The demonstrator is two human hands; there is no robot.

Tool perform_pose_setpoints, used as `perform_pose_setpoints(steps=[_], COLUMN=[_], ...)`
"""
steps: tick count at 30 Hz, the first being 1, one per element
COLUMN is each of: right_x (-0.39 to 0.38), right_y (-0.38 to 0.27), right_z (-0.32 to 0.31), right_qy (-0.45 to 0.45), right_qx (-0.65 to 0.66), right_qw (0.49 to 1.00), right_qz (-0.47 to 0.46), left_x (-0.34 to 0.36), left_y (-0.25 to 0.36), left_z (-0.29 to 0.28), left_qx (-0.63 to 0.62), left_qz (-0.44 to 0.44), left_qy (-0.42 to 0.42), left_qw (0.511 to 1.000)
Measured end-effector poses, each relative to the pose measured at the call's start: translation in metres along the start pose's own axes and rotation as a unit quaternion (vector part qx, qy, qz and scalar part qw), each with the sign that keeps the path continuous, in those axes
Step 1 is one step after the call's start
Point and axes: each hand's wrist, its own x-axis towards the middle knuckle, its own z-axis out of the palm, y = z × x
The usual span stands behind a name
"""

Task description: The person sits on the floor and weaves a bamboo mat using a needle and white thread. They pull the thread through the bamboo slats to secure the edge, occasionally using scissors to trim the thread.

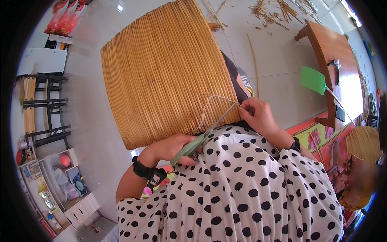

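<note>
A mat of yellow-brown stalks laid side by side (165, 72) lies tilted across my lap, its near edge against my dotted clothing. My left hand (171, 150), below the mat's near edge, is closed round the green handles of a pair of scissors (193, 146). The blades point up and right, reaching the mat's right corner. There my right hand (258, 115) is closed in a pinch, with the end of a pale string (207, 101) at the fingertips. The string loops back over the mat toward the scissors. Whether the blades touch the string I cannot tell.
At the right stands a wooden table (328, 64) with a green fly swatter (313, 80) on it. Loose stalks (282, 12) litter the floor at the far right. Open shelves (60, 189) and folded black-framed furniture (48, 105) line the left. Another person (356, 189) is at lower right.
</note>
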Motion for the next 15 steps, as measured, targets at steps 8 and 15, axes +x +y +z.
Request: perform_pose_setpoints(steps=[8, 15], right_x=[-0.001, -0.004], right_y=[0.002, 0.005], right_z=[-0.005, -0.004], right_qy=[-0.032, -0.03], right_qx=[0.055, 0.069], right_qw=[0.997, 0.995], right_qz=[0.052, 0.063], left_x=[0.011, 0.012], left_y=[0.005, 0.025], left_z=[-0.007, -0.01], left_qx=[0.045, 0.104], left_qz=[-0.025, -0.05], left_qy=[-0.037, -0.063], left_qw=[0.998, 0.991])
